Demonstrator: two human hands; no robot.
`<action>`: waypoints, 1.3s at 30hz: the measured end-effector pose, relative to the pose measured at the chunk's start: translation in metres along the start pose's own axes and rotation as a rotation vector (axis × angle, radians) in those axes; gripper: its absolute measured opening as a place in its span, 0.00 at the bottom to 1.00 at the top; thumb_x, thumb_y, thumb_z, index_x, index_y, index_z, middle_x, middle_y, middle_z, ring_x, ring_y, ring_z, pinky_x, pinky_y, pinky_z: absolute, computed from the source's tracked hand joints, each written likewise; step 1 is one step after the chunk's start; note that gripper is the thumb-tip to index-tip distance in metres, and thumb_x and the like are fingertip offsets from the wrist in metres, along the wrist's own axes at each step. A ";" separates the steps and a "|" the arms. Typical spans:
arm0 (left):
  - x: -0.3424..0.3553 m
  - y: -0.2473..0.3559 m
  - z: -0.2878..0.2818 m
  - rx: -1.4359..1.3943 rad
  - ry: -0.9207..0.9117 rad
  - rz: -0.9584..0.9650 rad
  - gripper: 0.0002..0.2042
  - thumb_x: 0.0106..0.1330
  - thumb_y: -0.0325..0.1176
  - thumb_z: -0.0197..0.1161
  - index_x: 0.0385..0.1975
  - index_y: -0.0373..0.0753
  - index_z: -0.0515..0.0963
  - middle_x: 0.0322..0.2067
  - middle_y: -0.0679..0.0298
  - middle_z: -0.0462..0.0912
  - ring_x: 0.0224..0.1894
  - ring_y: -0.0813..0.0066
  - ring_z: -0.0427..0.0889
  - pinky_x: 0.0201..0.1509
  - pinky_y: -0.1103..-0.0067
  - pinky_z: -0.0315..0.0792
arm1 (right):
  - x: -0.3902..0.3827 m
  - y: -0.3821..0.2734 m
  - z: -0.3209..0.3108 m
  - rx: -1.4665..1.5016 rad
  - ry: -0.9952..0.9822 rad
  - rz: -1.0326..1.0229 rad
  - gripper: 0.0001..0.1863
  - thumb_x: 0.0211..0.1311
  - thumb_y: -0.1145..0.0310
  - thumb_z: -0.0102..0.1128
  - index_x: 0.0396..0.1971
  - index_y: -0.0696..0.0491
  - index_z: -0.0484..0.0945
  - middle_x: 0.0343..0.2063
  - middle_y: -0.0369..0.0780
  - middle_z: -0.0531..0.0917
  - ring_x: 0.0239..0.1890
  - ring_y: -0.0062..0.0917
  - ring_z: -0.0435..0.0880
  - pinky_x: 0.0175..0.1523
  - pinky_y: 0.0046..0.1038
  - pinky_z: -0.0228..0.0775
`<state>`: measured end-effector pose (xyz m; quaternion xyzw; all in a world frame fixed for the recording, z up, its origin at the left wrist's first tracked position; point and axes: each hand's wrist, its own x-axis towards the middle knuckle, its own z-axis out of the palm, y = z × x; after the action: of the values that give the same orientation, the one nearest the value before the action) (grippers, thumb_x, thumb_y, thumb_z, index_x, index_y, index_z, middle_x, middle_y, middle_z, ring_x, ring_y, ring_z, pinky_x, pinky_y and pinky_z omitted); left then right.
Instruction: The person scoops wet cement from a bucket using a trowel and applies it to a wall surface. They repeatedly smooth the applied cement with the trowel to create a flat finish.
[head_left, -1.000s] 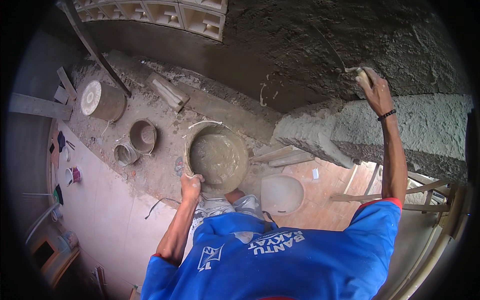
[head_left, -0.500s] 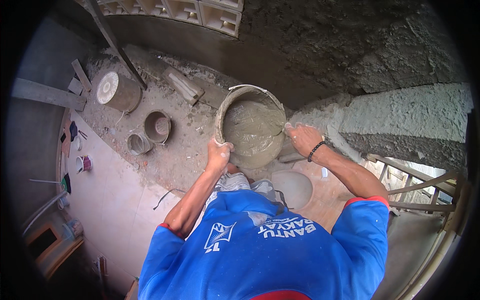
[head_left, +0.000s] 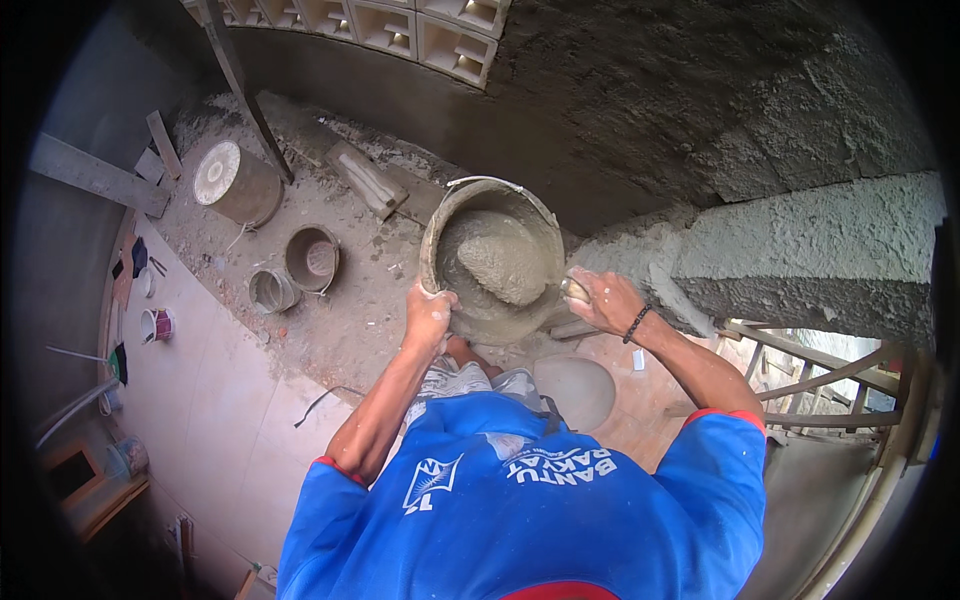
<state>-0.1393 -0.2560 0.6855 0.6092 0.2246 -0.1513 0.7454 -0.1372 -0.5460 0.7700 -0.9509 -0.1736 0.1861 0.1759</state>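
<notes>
The left hand (head_left: 430, 312) grips the near rim of the bucket (head_left: 495, 255), fingers clenched over its edge, and holds it raised and tilted above the floor. The bucket sits at the picture's centre, in front of the person's chest, and contains wet grey mortar (head_left: 505, 262) heaped toward its right side; its inner wall is coated with the same material. A wire handle lies along its far rim. The right hand (head_left: 603, 300) is at the bucket's right rim, closed around the wooden handle of a tool (head_left: 574, 289); the blade cannot be made out. A dark bead bracelet (head_left: 636, 323) circles that wrist. On the floor to the left stand further containers: a large drum (head_left: 238, 183) with a pale round lid, a smaller pail (head_left: 312, 258) that appears open and mortar-stained inside, and just beside it a small tin (head_left: 270, 290), contents not discernible. A pale bowl-shaped object (head_left: 578, 390) lies below the bucket, near the person's knees. To the right, a roughly plastered block ledge (head_left: 800, 250) projects from the wall (head_left: 700, 90), its coat grey and uneven.
</notes>
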 end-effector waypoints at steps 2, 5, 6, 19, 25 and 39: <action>-0.005 -0.002 -0.009 0.004 0.017 -0.041 0.17 0.50 0.18 0.52 0.42 0.32 0.73 0.28 0.65 0.76 0.28 0.76 0.74 0.31 0.78 0.71 | 0.004 -0.012 -0.023 0.038 -0.081 0.054 0.20 0.54 0.63 0.64 0.46 0.55 0.74 0.31 0.51 0.82 0.34 0.50 0.81 0.39 0.45 0.74; -0.011 -0.010 -0.021 0.021 0.080 -0.051 0.16 0.50 0.19 0.52 0.41 0.32 0.73 0.28 0.65 0.75 0.28 0.76 0.74 0.31 0.78 0.70 | 0.007 -0.022 -0.052 0.080 -0.067 -0.091 0.21 0.53 0.62 0.66 0.44 0.56 0.74 0.32 0.52 0.82 0.36 0.49 0.81 0.41 0.44 0.72; -0.013 -0.015 -0.026 0.044 0.106 -0.010 0.16 0.49 0.19 0.52 0.40 0.33 0.74 0.27 0.66 0.75 0.27 0.76 0.73 0.30 0.78 0.69 | 0.010 -0.028 -0.065 0.127 -0.138 -0.091 0.22 0.52 0.61 0.67 0.44 0.56 0.75 0.33 0.52 0.82 0.37 0.50 0.81 0.41 0.43 0.72; -0.025 -0.081 -0.050 -0.054 0.358 -0.129 0.17 0.48 0.18 0.53 0.40 0.31 0.76 0.29 0.64 0.79 0.28 0.73 0.77 0.32 0.76 0.73 | 0.083 0.137 -0.216 -0.171 0.484 0.187 0.21 0.63 0.60 0.58 0.48 0.61 0.76 0.38 0.53 0.84 0.40 0.44 0.85 0.45 0.38 0.74; -0.022 -0.045 -0.003 -0.055 0.295 -0.149 0.15 0.49 0.18 0.54 0.39 0.31 0.77 0.28 0.64 0.79 0.27 0.74 0.77 0.31 0.78 0.72 | 0.044 0.086 -0.165 -0.020 0.039 -0.069 0.21 0.54 0.64 0.62 0.46 0.58 0.77 0.36 0.50 0.82 0.38 0.45 0.83 0.44 0.38 0.74; -0.007 0.022 0.054 -0.055 0.161 -0.005 0.25 0.50 0.15 0.55 0.53 0.30 0.72 0.42 0.61 0.80 0.41 0.73 0.78 0.49 0.79 0.72 | 0.053 0.051 -0.004 -0.092 -0.242 -0.163 0.20 0.54 0.63 0.60 0.46 0.57 0.75 0.32 0.53 0.82 0.36 0.48 0.82 0.39 0.46 0.75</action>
<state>-0.1264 -0.3040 0.7160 0.5982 0.2895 -0.0974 0.7409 -0.0763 -0.5710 0.7373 -0.9114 -0.2786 0.2761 0.1247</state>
